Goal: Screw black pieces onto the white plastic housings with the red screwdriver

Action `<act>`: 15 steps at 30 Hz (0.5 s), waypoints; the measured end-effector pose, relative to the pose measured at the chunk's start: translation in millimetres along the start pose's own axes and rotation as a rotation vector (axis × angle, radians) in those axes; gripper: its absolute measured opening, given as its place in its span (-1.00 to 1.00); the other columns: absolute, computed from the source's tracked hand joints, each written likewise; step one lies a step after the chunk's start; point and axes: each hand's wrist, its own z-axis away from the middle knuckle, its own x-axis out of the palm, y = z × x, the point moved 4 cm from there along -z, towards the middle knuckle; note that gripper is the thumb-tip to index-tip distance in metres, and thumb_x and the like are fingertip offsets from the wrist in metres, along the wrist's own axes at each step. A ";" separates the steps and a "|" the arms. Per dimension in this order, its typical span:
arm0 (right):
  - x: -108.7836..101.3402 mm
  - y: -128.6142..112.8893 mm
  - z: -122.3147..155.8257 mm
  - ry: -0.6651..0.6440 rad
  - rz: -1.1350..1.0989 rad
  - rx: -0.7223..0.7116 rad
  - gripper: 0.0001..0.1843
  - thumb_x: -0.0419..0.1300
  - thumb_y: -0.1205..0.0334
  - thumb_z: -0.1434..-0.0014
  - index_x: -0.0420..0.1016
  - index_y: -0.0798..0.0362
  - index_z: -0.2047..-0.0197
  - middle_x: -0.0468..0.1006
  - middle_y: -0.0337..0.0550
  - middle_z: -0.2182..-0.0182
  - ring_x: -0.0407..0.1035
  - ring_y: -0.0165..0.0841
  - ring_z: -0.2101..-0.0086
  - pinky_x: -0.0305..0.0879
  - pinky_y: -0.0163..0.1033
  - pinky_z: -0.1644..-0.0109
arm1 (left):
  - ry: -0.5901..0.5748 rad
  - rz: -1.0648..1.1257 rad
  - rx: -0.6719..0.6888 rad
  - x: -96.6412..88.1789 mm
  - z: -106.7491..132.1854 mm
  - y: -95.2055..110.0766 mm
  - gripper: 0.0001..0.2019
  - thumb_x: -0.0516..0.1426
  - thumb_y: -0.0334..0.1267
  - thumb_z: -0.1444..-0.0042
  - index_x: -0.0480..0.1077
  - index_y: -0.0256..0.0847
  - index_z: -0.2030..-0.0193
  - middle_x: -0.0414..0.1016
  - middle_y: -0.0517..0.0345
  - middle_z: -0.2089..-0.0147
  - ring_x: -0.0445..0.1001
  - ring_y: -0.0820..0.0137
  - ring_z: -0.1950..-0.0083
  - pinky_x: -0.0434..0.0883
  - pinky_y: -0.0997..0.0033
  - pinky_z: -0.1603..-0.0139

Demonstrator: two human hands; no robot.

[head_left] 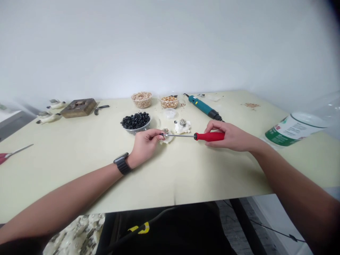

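**Gently: screwdriver tip guided onto a small white part**

Closed around the red handle, the right hand (228, 136) holds the screwdriver (209, 136) almost level, with the shaft pointing to the person's left. The left hand (145, 143) pinches the far end of that shaft between thumb and fingertips, right at a small white part (168, 140). This part lies on the desk (79, 159) about midway between its side edges. The fingers hide whether the tip is seated in anything.

The shaft looks too flat to bite, in my judgement. Raising the handle to line up with the fastener, and pressing before turning, should stop the tip skating off. The left fingers should guide the tip and pin the part so it cannot spin.

Both forearms reach in from the near edge. The left wrist, wearing a dark watch (122, 163), lies low on the desk, and the right palm faces down over the handle.

Just beyond the tip sits a second white part (182, 126), with a bowl of black pieces (136, 121) to its left. Two tubs of tan pieces (142, 99) and a teal power driver (203, 106) lie near the far edge.
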 end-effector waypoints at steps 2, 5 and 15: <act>-0.5 -0.3 0.0 0.003 0.011 -0.004 -0.65 0.46 0.00 -0.14 0.45 -0.09 0.14 0.60 -0.21 0.22 0.48 -0.23 0.31 0.34 -0.16 0.29 | -0.002 -0.001 -0.004 0.1 0.1 -0.3 -0.82 0.21 -0.37 -0.23 0.68 -0.19 0.28 0.76 0.07 0.25 0.69 0.30 0.21 0.61 0.35 0.07; -0.8 -0.8 0.1 0.007 0.010 -0.014 -0.66 0.46 0.02 -0.13 0.45 -0.09 0.15 0.59 -0.22 0.23 0.46 -0.24 0.32 0.33 -0.17 0.29 | -0.009 -0.001 -0.007 0.1 0.4 -0.5 -0.83 0.21 -0.36 -0.23 0.68 -0.19 0.28 0.76 0.07 0.24 0.69 0.29 0.20 0.61 0.34 0.07; -0.4 -0.1 0.4 -0.003 0.002 -0.004 -0.67 0.46 0.04 -0.13 0.45 -0.09 0.14 0.62 -0.20 0.22 0.49 -0.21 0.30 0.34 -0.17 0.29 | -0.025 -0.008 -0.009 0.6 -0.1 -3.1 -0.83 0.22 -0.34 -0.25 0.67 -0.17 0.31 0.76 0.07 0.25 0.69 0.29 0.22 0.61 0.34 0.07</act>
